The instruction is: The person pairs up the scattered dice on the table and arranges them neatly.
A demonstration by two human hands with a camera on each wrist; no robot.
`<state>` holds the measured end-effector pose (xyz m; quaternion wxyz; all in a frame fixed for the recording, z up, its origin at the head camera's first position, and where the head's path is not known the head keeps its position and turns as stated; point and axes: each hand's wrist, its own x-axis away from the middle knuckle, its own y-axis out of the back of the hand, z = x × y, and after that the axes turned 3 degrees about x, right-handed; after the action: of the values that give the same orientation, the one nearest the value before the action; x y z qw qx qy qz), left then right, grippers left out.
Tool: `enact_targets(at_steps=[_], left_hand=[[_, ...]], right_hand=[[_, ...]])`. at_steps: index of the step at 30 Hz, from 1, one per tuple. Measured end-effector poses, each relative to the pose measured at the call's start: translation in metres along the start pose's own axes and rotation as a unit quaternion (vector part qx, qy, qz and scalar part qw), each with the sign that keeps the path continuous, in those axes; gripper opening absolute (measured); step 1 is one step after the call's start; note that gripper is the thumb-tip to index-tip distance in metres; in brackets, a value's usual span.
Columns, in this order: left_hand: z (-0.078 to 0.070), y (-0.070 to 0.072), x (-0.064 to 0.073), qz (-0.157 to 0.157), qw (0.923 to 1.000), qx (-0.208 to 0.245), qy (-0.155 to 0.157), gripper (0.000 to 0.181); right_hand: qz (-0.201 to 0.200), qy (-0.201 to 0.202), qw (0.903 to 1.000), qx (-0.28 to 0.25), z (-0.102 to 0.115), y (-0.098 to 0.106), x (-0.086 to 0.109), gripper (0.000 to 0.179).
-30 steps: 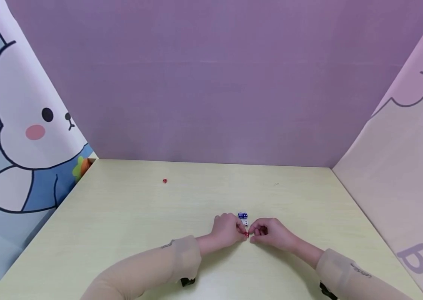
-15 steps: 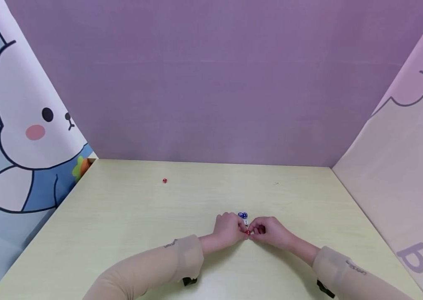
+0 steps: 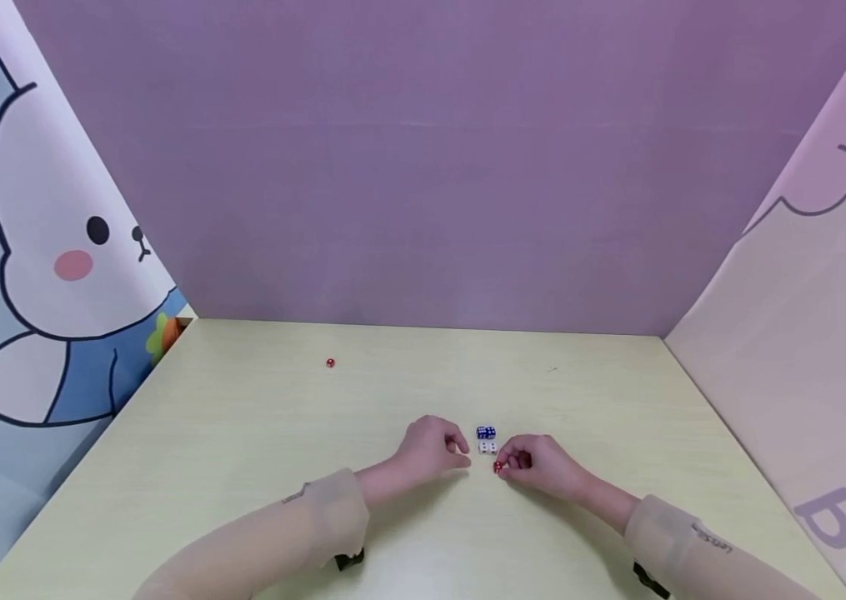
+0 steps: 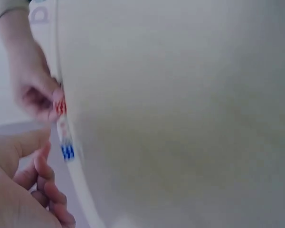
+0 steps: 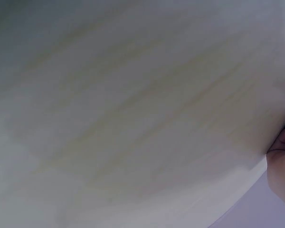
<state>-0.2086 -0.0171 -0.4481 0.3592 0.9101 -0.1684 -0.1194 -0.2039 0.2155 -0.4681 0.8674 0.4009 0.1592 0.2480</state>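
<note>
My right hand (image 3: pixel 546 467) pinches a red die (image 3: pixel 498 467) between thumb and fingertip at the tabletop. Just beyond it lie two white dice (image 3: pixel 488 447) side by side, and behind those two blue dice (image 3: pixel 486 432). My left hand (image 3: pixel 426 450) is apart from the dice, to their left, thumb and fingers spread with nothing between them. In the left wrist view the red die (image 4: pixel 60 106) shows at the right hand's fingertips, with the blue dice (image 4: pixel 67 152) nearer. Only part of the right hand (image 5: pixel 281 166) appears in the right wrist view.
Another red die (image 3: pixel 330 362) lies alone toward the back left of the pale wooden table (image 3: pixel 242 433). A purple panel (image 3: pixel 423 167) rises behind the table's far edge. Printed cloths hang at both sides, and a small faint mark (image 3: pixel 553 369) shows at the back right.
My left hand has let go of the red die and moved away to the left, uncovering the white dice. My right hand has closed in and now pinches the red die.
</note>
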Motion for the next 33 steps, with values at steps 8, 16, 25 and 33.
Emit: enact_targets(at_steps=[8, 16, 25, 33], left_hand=[[0.030, 0.047, -0.006, -0.008, 0.9994, 0.025, 0.023, 0.011], [0.079, 0.097, -0.016, -0.078, 0.9957, -0.035, 0.038, 0.016], [0.128, 0.143, -0.027, -0.131, 0.9836, -0.089, 0.087, 0.030], [0.149, 0.161, -0.034, -0.140, 0.9711, -0.135, 0.139, 0.034]], right_hand=[[0.003, -0.014, 0.9998, -0.014, 0.000, 0.001, 0.003, 0.010], [0.002, -0.014, 0.9997, -0.017, -0.001, 0.001, 0.001, 0.011], [0.005, -0.018, 0.9998, -0.012, -0.003, 0.002, 0.001, 0.011], [0.005, -0.016, 0.9997, -0.017, -0.005, 0.002, -0.002, 0.011]])
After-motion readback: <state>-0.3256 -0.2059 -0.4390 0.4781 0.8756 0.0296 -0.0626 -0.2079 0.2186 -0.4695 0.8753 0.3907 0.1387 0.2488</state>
